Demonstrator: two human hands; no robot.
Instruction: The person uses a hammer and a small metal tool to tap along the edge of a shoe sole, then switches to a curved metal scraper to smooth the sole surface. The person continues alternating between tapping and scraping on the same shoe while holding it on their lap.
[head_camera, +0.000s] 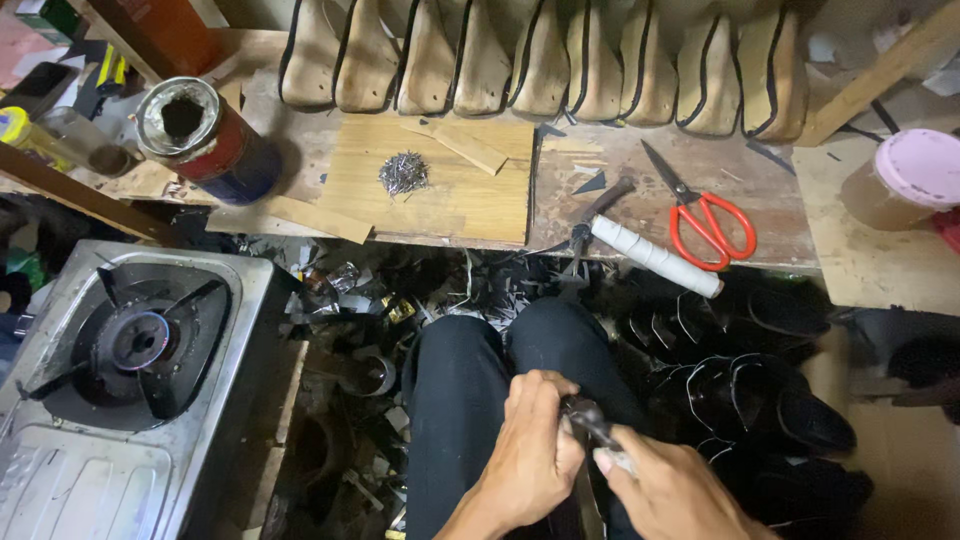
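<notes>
Head view | both hands: left hand, right hand clamped on dark tool over lap

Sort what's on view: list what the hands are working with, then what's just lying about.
In hand:
left hand
right hand
dark piece, gripped between both over the lap

Lying about:
red scissors
hammer
pile of nails
tin can
gas stove
row of shoe lasts
pink-lidded tub
</notes>
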